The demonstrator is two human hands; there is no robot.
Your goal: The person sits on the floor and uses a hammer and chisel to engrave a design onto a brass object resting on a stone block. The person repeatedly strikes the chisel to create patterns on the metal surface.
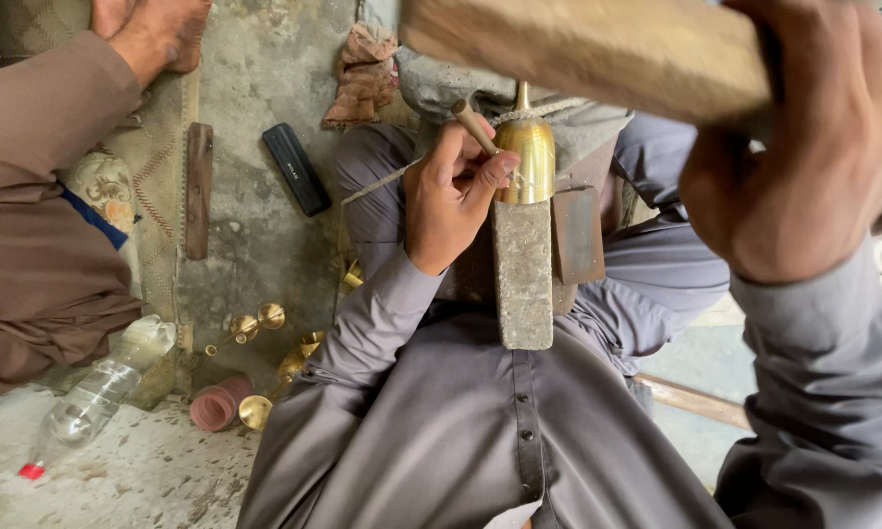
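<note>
Atop the stone block [524, 274] at twelve o'clock sat a brass bell-shaped piece [526, 157]; the left hand [451, 196] pinched a small punch [475, 125] against it, while the right hand [804, 147] at two o'clock gripped a wooden mallet [588, 49].

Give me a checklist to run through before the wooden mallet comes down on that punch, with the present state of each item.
1. Punch gripped: ok. The left hand pinches it between its fingertips.
2. Punch tip seated on the brass bell-shaped piece: cannot tell; the fingers hide the tip.
3. Brass piece supported: ok. It sits at the top of the grey stone block between the knees.
4. Mallet ready: ok. The right hand holds the wooden mallet raised above the work.
5. Left thumb out of the strike line: not ok. It rests against the brass, close below the punch head.
6. Other person's arm away from the swing: ok; it is far off at the left.
</note>
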